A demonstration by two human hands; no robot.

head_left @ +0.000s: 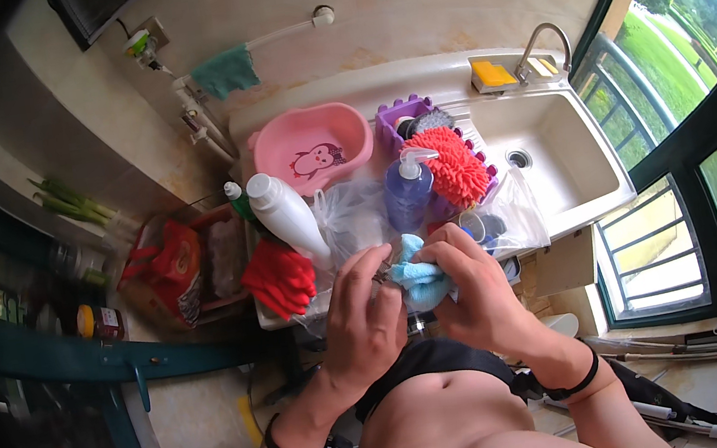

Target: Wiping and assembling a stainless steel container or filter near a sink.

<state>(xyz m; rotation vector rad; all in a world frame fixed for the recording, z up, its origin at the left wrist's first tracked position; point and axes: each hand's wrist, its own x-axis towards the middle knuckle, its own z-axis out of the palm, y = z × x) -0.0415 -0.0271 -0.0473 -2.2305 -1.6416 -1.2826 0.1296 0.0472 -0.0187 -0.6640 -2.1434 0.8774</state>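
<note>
In front of my belly, at the near edge of the white sink counter, both hands are raised close together. My right hand [480, 287] is closed on a bunched light blue cloth [422, 281], gripped between thumb and fingers. Beside the cloth's left side, my left hand [359, 308] has its fingers bent in a pinch. Something small and dark shows at those fingertips, too small to name. Just beyond the hands stand a blue pump bottle [409, 191] and a clear plastic bag [350, 216]. A white bottle [286, 216] leans farther left, above a red cloth [279, 278].
A pink basin [311, 145] stands at the back left of the counter. Behind the pump bottle, a red chenille mitt [449, 165] lies over a purple basket [402, 111]. To the right is the sink basin [568, 181] with its faucet [545, 37] and a yellow sponge [493, 73].
</note>
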